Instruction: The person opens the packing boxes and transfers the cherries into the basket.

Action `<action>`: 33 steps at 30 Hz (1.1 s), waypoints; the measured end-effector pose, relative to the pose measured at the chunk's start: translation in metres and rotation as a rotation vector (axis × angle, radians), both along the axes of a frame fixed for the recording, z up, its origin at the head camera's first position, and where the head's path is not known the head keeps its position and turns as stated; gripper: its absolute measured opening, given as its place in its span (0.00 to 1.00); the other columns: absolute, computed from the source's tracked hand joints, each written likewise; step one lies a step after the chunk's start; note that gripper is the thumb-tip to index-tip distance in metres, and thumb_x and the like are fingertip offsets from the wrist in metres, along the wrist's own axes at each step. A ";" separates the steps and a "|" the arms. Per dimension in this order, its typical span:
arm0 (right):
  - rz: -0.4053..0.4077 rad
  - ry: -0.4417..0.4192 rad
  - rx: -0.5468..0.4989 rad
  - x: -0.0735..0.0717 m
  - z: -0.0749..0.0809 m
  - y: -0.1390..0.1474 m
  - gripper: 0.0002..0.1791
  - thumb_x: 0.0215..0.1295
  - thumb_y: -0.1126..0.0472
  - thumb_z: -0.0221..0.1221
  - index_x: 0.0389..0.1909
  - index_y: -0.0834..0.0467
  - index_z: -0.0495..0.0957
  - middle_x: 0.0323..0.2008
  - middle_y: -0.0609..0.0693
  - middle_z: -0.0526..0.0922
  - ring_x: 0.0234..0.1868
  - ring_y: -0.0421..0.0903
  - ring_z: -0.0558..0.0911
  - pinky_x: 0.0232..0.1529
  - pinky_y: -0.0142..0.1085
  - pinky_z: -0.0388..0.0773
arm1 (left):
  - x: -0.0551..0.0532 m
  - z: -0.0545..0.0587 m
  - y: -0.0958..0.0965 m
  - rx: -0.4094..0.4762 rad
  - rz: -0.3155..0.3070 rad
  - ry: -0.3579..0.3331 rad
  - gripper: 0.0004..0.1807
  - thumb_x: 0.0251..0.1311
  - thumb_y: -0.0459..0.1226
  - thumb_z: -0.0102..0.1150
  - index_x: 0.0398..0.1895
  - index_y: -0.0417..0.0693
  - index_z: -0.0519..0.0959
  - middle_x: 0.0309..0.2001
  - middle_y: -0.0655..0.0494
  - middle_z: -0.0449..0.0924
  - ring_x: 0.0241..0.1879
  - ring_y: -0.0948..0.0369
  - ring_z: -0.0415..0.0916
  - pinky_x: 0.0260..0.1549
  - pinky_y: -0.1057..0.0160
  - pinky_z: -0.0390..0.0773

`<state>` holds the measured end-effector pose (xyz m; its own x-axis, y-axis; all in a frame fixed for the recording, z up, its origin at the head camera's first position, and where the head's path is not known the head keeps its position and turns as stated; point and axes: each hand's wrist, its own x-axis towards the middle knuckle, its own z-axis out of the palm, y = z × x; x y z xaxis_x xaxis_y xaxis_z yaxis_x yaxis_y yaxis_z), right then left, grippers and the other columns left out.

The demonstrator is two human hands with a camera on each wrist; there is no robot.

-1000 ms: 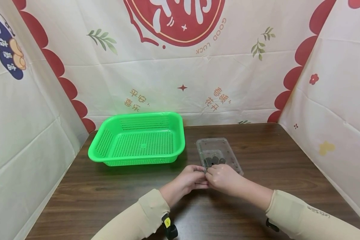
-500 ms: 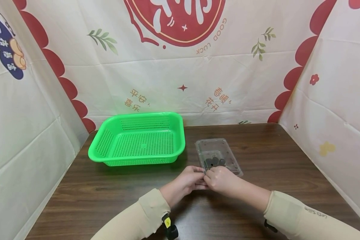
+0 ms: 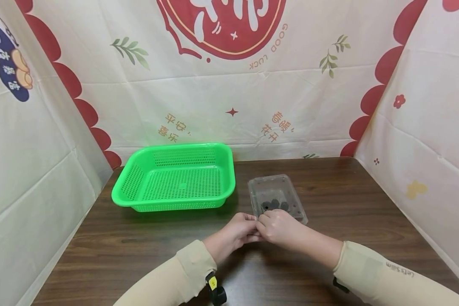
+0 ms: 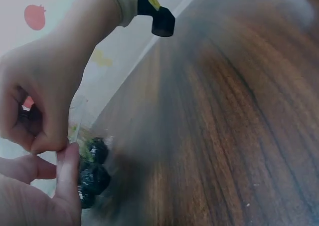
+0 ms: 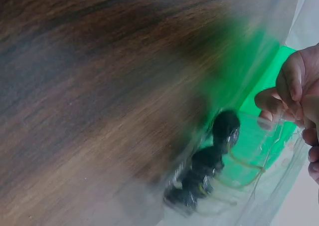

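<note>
A clear plastic box (image 3: 267,183) stands on the table, right of centre in the head view. Inside, at its near end, lie several dark round fruits (image 4: 94,178) with thin yellow-green stems (image 5: 246,163); they look like cherries. My left hand (image 3: 238,231) pinches the box's near-left corner between thumb and fingers. Right beside it, my right hand (image 3: 280,227) has its fingers curled and pinches the same edge, the fingertips meeting the left ones. Just what part of the edge lies between the fingertips is hidden.
A green perforated plastic basket (image 3: 181,182) stands at the back left of the brown wooden table (image 3: 137,246). Printed white cloth (image 3: 206,97) hangs behind the table and at both sides.
The right hand has shifted slightly left, and the box has moved a little left with it. The left hand stays nearly in place.
</note>
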<state>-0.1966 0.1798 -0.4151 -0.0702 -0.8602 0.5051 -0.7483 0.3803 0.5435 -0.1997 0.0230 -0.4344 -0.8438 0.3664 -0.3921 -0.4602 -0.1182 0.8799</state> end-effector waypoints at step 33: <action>0.013 -0.147 -0.210 0.005 0.001 0.012 0.16 0.62 0.64 0.39 0.17 0.57 0.70 0.19 0.47 0.69 0.19 0.44 0.71 0.19 0.34 0.69 | -0.003 -0.004 -0.006 -0.030 -0.046 -0.019 0.08 0.64 0.26 0.53 0.45 0.32 0.74 0.28 0.44 0.81 0.25 0.54 0.83 0.33 0.51 0.83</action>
